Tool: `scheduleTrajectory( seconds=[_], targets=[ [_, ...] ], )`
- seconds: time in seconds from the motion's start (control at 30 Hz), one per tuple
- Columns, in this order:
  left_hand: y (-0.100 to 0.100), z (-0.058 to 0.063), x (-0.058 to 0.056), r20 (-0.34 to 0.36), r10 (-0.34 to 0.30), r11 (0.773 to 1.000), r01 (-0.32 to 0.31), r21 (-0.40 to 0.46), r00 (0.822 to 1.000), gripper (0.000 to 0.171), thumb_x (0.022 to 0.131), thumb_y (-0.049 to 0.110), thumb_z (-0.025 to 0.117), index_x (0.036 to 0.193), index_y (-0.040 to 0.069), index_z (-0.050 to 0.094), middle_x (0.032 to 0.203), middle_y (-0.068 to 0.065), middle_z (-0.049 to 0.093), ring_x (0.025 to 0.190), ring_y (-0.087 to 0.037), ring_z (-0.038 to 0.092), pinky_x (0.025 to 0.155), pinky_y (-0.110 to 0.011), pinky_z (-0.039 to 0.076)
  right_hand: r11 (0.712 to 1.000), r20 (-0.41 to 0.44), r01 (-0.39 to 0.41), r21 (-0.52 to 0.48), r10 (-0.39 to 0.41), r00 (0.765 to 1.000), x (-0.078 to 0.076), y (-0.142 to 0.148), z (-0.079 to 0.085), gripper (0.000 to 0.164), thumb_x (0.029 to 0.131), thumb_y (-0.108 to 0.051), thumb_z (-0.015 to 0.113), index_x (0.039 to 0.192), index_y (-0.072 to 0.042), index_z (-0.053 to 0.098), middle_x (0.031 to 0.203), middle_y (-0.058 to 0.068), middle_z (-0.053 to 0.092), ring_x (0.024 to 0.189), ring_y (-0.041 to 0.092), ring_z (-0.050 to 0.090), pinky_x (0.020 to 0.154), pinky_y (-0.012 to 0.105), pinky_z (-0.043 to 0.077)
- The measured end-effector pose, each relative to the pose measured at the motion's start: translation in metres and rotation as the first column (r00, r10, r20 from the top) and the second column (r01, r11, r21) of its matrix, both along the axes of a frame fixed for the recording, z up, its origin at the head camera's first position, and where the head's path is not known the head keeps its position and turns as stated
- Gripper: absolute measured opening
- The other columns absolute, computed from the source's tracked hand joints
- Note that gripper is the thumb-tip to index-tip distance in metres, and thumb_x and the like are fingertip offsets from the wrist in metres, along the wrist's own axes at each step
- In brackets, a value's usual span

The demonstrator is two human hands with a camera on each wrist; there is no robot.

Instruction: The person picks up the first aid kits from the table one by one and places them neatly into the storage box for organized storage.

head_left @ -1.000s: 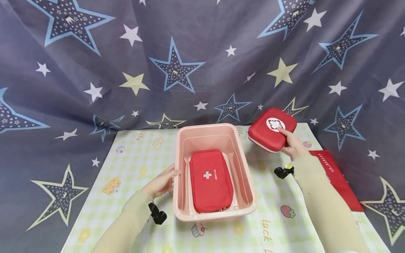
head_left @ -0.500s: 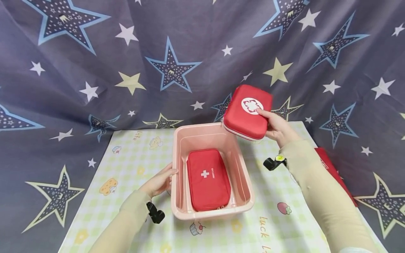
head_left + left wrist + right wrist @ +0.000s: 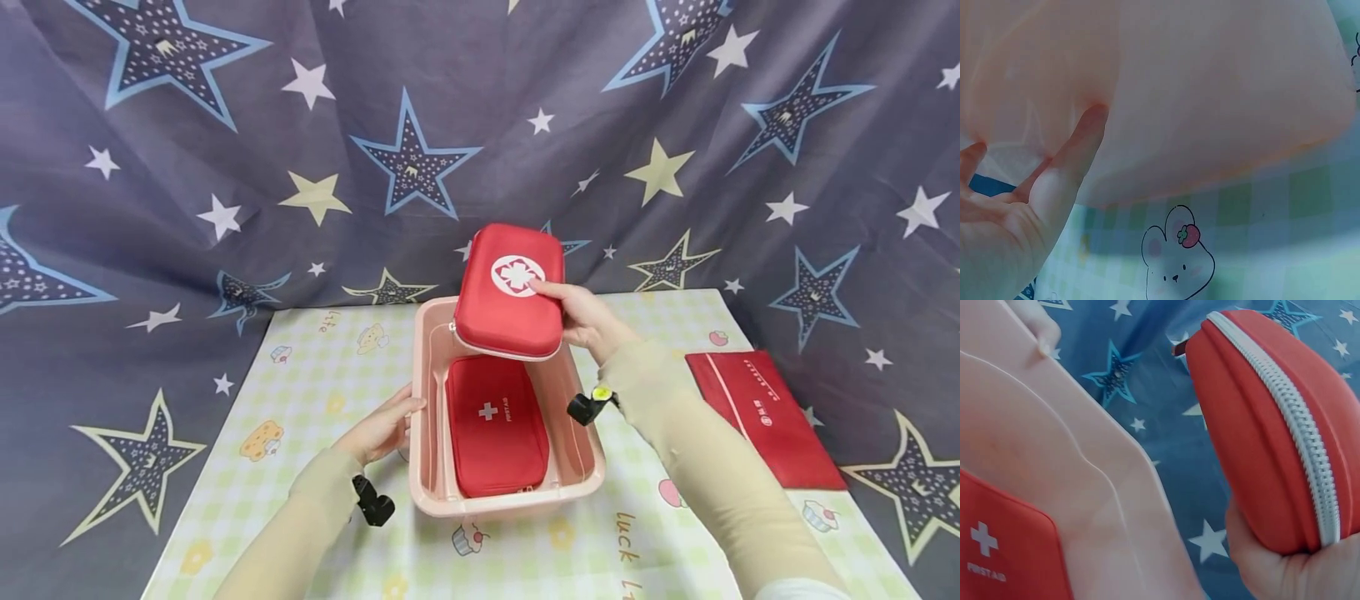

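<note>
My right hand grips a red hard-shell first-aid case by its right side, thumb on top near the white round emblem. The case is tilted over the far end of a pink plastic basin. Its white zipper runs along the edge in the right wrist view. Inside the basin lies a flat red first-aid pouch with a white cross, its far edge overlapped by the case. My left hand touches the basin's left side, and in the left wrist view its extended fingers press the outer wall.
A flat red bag with white print lies at the table's right edge, partly behind the right forearm. The table wears a green checked cloth with cartoon prints. A dark star-patterned curtain hangs behind it.
My right hand has carried the first-aid case leftward from the basin's right side, rising and then dipping over its far end. The left hand stays at the basin, and the flat red bag is more exposed.
</note>
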State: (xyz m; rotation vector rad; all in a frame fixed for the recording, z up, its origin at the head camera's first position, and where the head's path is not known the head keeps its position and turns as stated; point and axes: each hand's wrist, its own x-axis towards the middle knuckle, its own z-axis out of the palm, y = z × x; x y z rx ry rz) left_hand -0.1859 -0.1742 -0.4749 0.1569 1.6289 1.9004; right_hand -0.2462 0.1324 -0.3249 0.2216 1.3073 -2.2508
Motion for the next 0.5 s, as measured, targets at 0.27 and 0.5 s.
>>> scheduleTrajectory(
  seconds=[0.27, 0.5],
  targets=[
    [0.001, -0.002, 0.000, 0.001, 0.001, 1.000, -0.001, 0.005, 1.000, 0.066, 0.097, 0.020, 0.036, 0.153, 0.014, 0.001, 0.115, 0.000, 0.051, 0.100, -0.011, 0.058, 0.090, -0.040, 0.050, 0.998, 0.012, -0.025, 0.056, 0.024, 1.000, 0.008, -0.014, -0.012, 0.042, 0.097, -0.017, 0.047, 0.134, -0.002, 0.034, 0.091, 0.002, 0.062, 0.074, 0.014, 0.067, 0.063, 0.031, 0.059],
    [0.000, -0.001, 0.001, 0.004, 0.005, 1.000, -0.005, -0.002, 1.000, 0.065, 0.097, 0.019, 0.036, 0.153, 0.014, 0.002, 0.112, 0.001, 0.052, 0.098, -0.011, 0.059, 0.093, -0.045, 0.049, 0.993, -0.033, -0.034, 0.116, 0.038, 0.999, 0.011, -0.018, -0.023, 0.050, 0.096, -0.016, 0.050, 0.142, -0.014, 0.030, 0.108, 0.006, 0.054, 0.081, 0.015, 0.066, 0.065, 0.032, 0.059]
  ],
)
